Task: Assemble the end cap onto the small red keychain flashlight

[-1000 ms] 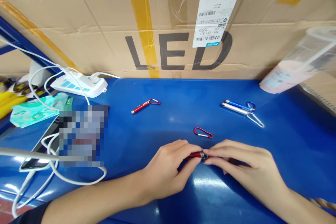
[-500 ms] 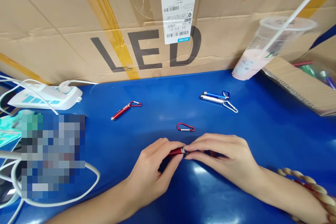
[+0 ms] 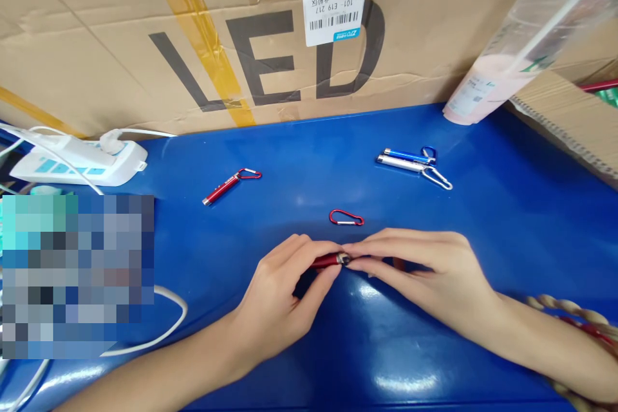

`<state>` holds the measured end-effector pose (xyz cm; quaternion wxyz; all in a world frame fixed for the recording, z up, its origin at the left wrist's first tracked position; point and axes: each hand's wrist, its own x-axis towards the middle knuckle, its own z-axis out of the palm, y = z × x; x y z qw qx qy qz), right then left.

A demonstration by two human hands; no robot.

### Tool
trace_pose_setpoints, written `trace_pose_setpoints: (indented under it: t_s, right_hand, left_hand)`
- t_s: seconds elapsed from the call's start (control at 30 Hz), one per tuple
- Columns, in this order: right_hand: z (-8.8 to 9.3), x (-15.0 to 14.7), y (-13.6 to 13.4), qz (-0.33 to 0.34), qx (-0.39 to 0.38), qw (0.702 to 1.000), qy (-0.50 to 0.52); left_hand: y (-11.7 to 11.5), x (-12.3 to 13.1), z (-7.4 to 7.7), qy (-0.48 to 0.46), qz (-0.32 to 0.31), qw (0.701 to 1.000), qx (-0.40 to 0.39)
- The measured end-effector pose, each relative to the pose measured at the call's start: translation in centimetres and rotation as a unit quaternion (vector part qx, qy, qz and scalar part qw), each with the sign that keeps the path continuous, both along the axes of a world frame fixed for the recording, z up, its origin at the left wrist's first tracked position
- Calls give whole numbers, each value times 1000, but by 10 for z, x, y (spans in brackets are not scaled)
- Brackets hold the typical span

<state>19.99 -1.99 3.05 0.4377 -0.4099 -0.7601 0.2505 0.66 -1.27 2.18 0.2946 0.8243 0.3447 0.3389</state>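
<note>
Left hand [image 3: 280, 296] pinches the small red metal penlight [image 3: 327, 262] by its barrel. Right hand [image 3: 425, 277] fingertips grasp its silver end, low over the glossy blue tabletop [image 3: 502, 225]. Probably best: steady barrel, turn the end only. Loose red wire carabiner [image 3: 346, 217] lies just beyond the fingertips.

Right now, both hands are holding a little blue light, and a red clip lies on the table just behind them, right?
Not quite. The head view shows that the light pinched between the left hand and the right hand is red, not blue. The blue light lies farther back on the right, untouched. The red clip does lie on the table just behind the hands.
</note>
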Motion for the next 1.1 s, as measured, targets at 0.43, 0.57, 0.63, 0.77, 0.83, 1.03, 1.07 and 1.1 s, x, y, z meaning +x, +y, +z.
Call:
trace_pose_setpoints:
  t_s: [0.43, 0.57, 0.63, 0.77, 0.83, 1.03, 1.07, 1.1]
  right_hand:
    - [3, 1, 1, 30, -2, 999, -18]
    - [5, 1, 2, 37, -2, 999, -17]
    - [6, 0, 3, 38, -8, 999, -17]
    - [8, 0, 3, 44, -19, 998, -28]
    - [8, -1, 3, 49, -20, 998, -28]
    - [7, 1, 3, 52, -25, 998, -22]
    - [7, 1, 3, 53, -26, 998, -22]
    - [7, 1, 3, 55, -25, 998, -22]
  left_hand:
    - [-2, 0, 3, 0, 5, 999, -34]
    - [-2, 0, 2, 7, 7, 999, -32]
    - [-2, -1, 1, 14, -2, 999, -38]
    - [0, -2, 1, 32, -32, 998, -36]
    - [1, -2, 1, 37, -42, 998, -29]
    - [1, -3, 0, 35, -44, 998, -23]
    - [2, -2, -1, 33, -44, 998, -22]
    - [2, -2, -1, 32, -45, 998, -21]
